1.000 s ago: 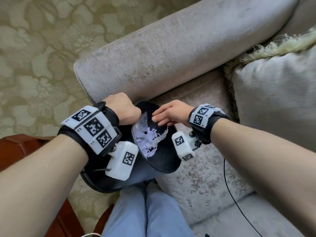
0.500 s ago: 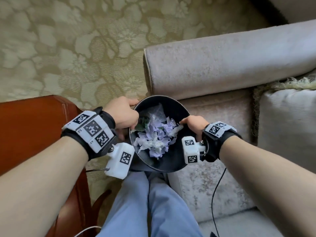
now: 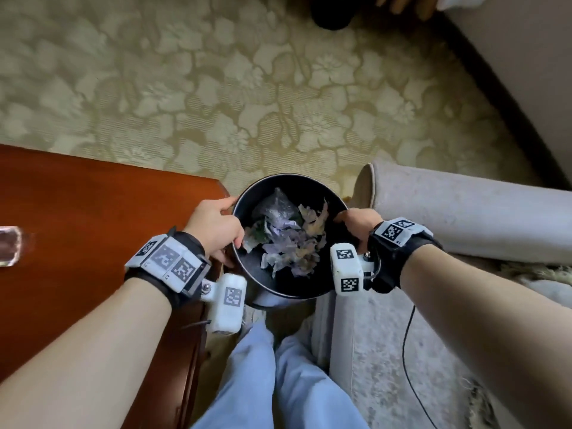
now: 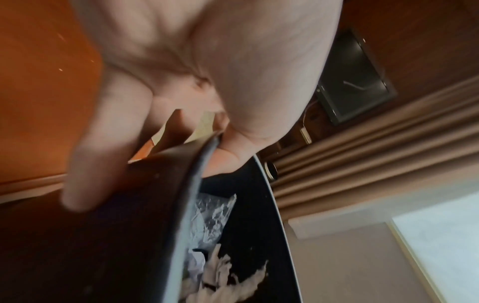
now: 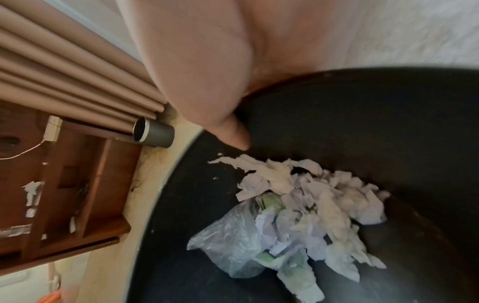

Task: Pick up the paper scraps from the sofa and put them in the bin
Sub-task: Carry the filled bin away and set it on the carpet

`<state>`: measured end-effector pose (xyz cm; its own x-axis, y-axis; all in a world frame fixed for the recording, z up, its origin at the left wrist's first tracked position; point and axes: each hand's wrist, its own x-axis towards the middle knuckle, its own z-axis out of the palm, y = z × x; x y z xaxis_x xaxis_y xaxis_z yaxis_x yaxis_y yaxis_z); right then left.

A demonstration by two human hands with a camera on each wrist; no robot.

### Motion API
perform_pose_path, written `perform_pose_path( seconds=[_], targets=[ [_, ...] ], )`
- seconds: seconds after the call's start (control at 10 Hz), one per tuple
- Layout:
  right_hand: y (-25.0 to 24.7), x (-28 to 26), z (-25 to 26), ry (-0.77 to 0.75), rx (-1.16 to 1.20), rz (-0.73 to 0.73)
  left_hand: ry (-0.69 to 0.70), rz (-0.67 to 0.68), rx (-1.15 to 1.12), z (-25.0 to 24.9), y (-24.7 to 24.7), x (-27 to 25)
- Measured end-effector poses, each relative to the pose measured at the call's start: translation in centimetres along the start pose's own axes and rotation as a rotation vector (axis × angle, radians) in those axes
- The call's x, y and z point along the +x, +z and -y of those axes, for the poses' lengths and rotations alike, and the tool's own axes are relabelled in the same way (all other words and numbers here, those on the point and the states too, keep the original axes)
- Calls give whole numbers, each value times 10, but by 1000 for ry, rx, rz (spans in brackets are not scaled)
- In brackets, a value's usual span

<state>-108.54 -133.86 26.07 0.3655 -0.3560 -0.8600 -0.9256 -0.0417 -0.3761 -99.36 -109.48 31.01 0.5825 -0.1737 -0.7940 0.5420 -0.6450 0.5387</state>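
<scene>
Paper scraps (image 3: 291, 243) are down in the bin (image 3: 335, 281), a loose heap of torn white and pale purple bits lying on the bottom, with a crumpled clear plastic bag (image 5: 228, 244) tucked against them. The bin itself is black and round, held between a wooden worktop (image 3: 93, 230) and the sofa (image 3: 464, 212), above the patterned carpet (image 3: 216, 103).

Left hand (image 3: 215, 229) has the rim on its side, thumb hooked inside and fingers (image 4: 85, 176) curled down the outer wall. Right hand (image 3: 359, 222) pinches the opposite rim, thumb (image 5: 230, 131) pressed on the inner wall. Two hands, one on each side, bin level and mouth up.

Those scraps look feather-light and limp, likely to flutter or cling, so any left behind would want a gentle pinch or a gathering scoop instead of a hard squeeze. The bin looks stiff and light, its smooth rim the natural place to hold it. No stray scraps show on the visible stretch of sofa seat, so the job looks close to finished, though most of the sofa is out of view.
</scene>
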Motion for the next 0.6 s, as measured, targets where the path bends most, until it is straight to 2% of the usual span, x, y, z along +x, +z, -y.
perform_pose_path(
  seconds=[0.2, 0.3, 0.4, 0.5, 0.6],
  targets=[
    [9, -41, 88, -28, 49, -115, 1, -59, -295, -26, -65, -10],
    [7, -60, 133, -94, 83, -147, 36, -84, -382, -51, -91, -9],
    [0, -63, 173, -135, -29, -179, 68, -134, -408, -81, -108, -6],
    [-9, -63, 201, -110, -121, -214, 97, -179, -393, -110, -116, 0],
    [-34, -60, 245, -130, -261, -261, 118, -197, -377, -152, -120, 21]
  ],
)
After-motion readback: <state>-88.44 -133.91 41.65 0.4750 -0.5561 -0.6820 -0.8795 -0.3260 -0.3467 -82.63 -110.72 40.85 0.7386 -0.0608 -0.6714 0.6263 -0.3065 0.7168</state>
